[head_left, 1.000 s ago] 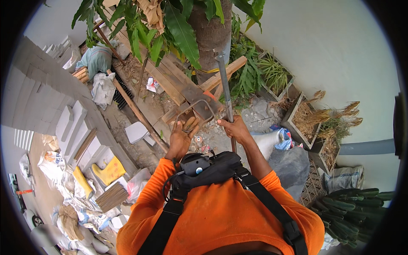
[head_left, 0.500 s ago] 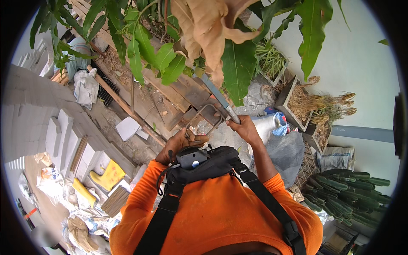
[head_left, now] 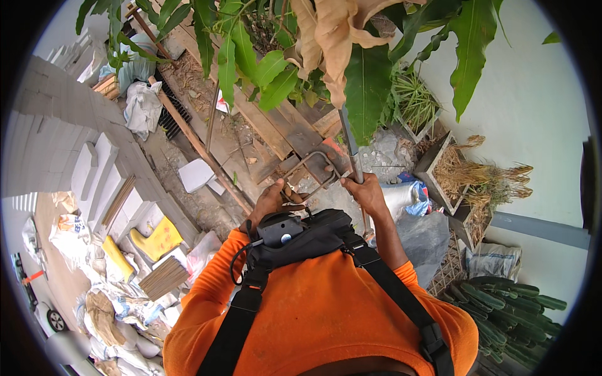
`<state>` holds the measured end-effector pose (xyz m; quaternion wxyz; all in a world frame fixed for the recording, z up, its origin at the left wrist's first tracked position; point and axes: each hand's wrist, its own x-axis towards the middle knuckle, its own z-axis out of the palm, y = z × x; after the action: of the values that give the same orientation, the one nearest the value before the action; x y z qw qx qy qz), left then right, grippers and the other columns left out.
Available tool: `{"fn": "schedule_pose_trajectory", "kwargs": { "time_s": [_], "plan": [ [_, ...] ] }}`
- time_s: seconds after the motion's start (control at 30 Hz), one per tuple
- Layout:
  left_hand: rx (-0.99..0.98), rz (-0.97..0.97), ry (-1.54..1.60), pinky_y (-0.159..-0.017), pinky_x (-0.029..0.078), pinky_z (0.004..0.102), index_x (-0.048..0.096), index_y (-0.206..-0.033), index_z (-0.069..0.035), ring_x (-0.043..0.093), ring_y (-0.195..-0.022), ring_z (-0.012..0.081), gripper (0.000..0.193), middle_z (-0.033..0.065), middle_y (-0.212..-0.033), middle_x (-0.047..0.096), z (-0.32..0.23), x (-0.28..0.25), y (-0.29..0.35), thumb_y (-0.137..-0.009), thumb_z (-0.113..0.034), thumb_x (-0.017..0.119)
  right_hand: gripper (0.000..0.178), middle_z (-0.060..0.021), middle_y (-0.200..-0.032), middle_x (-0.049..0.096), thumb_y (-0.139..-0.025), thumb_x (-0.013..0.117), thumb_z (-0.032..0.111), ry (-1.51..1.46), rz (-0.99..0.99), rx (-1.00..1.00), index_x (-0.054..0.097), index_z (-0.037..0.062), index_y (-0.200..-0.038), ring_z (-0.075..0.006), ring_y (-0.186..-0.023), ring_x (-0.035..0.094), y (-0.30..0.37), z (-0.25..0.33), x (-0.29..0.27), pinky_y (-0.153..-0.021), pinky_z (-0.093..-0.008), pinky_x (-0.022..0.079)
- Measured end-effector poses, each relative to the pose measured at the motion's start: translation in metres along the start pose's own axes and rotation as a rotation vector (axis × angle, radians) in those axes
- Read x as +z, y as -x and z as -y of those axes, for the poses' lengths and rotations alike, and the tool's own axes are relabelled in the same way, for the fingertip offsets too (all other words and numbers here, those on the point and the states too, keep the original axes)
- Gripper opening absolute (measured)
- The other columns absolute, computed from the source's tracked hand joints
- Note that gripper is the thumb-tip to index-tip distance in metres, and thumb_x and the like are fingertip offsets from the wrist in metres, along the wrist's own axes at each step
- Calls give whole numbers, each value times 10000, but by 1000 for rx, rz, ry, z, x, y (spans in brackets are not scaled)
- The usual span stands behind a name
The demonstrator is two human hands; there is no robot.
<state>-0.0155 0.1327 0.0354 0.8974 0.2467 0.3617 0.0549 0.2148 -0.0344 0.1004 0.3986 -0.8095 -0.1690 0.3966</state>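
Observation:
My left hand [head_left: 271, 202] is closed around one end of a thin steel rod [head_left: 305, 161], which is bent into a roughly rectangular loop. My right hand [head_left: 367, 193] is wrapped round the near end of a long grey metal bar [head_left: 351, 141]. This bar points away from me, and its far part passes behind leaves. Between my hands, the loop reaches over a dark, worn part of a wooden bench [head_left: 274, 133]. Whether the bar touches the rod is hard to make out.
Overhanging green leaves [head_left: 362, 94] and a dry brown leaf [head_left: 329, 47] hide the far bench. A long wooden pole [head_left: 197, 143] lies left of it. Planters [head_left: 433, 166], a grey sheet [head_left: 421, 235] and a cactus [head_left: 501, 307] stand right. Pale blocks [head_left: 94, 172] and yellow boots [head_left: 157, 238] are left.
The metal bar's far end has swung to the right, so it points more straight ahead. My right hand has turned with it. My left hand still holds the rod.

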Motion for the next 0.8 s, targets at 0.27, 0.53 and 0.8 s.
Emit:
{"fn": "schedule_pose_trajectory", "kwargs": {
  "time_s": [0.27, 0.53, 0.8],
  "plan": [
    [141, 35, 144, -861, 636, 532, 591, -920, -49, 713, -1090, 381, 468, 130, -861, 684, 25, -2, -11, -1104, -449, 434, 358, -8, -619, 582, -901, 805, 291, 36, 65, -79, 678, -2, -737, -107, -587, 514, -10, -20, -4, -552, -331, 403],
    [153, 180, 238, -903, 617, 550, 595, -890, -75, 707, -1092, 391, 444, 112, -836, 672, 28, -9, -15, -1087, -457, 484, 350, -14, -639, 595, -903, 806, 297, 71, 52, -93, 700, -11, -776, -103, -614, 526, -6, -17, -4, -570, -327, 420],
    [108, 218, 343, -896, 601, 568, 608, -900, -89, 715, -1040, 402, 382, 139, -837, 690, 22, -4, -11, -1053, -436, 560, 291, 19, -644, 572, -903, 818, 233, -77, 42, -16, 705, -4, -778, -84, -612, 483, -4, -22, 0, -564, -306, 393]
  ]
}}
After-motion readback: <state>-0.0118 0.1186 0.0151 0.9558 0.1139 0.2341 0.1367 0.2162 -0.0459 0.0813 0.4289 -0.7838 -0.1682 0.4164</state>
